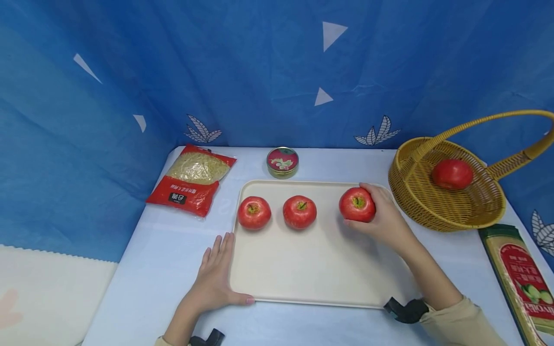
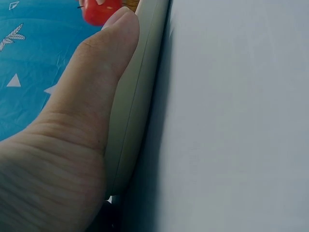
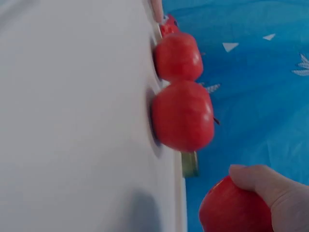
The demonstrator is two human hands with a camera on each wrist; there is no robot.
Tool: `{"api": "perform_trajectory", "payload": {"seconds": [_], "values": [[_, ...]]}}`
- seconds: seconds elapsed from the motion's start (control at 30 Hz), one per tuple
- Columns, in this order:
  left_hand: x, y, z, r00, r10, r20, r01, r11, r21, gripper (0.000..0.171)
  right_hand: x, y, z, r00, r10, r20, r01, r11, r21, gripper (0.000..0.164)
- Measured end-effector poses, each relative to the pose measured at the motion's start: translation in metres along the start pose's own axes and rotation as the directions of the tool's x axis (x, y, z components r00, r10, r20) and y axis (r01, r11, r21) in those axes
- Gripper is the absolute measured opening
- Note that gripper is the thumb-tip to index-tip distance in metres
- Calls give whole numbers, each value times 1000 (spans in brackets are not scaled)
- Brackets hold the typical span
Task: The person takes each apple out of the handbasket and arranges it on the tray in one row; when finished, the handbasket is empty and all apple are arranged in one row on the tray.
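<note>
My right hand grips a red apple over the right part of a cream tray. In the right wrist view that apple hangs above the tray surface, with a shadow below it. Two more red apples, one at the left and one near the middle, sit along the tray's far side. My left hand rests at the tray's near left corner, its fingers straight along the left edge and its thumb on the front rim. The left wrist view shows the thumb against the rim.
A wicker basket with a tall handle stands right of the tray, one red apple inside. Behind the tray is a small round tin. A red pasta bag lies at the back left, a green-and-gold packet at the right.
</note>
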State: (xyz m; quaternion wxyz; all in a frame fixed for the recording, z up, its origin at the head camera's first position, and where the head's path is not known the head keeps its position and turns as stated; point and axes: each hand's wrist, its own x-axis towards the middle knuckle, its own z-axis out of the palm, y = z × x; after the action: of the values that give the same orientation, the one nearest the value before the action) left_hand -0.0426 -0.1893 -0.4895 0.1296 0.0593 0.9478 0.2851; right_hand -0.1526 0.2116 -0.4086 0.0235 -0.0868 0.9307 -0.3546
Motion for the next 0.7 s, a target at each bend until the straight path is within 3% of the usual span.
{"api": "perform_trajectory", "payload": {"seconds": [0.3,0.7], "values": [[2,0,1,1000,-13,10,13,1000,2,159,5,-1,21,985,119,123,-118,993,-16,101],[1,2,-2,1000,-13,22,13,1000,-2,158,11,2,32,969,137,203,-146,989,30,103]]}}
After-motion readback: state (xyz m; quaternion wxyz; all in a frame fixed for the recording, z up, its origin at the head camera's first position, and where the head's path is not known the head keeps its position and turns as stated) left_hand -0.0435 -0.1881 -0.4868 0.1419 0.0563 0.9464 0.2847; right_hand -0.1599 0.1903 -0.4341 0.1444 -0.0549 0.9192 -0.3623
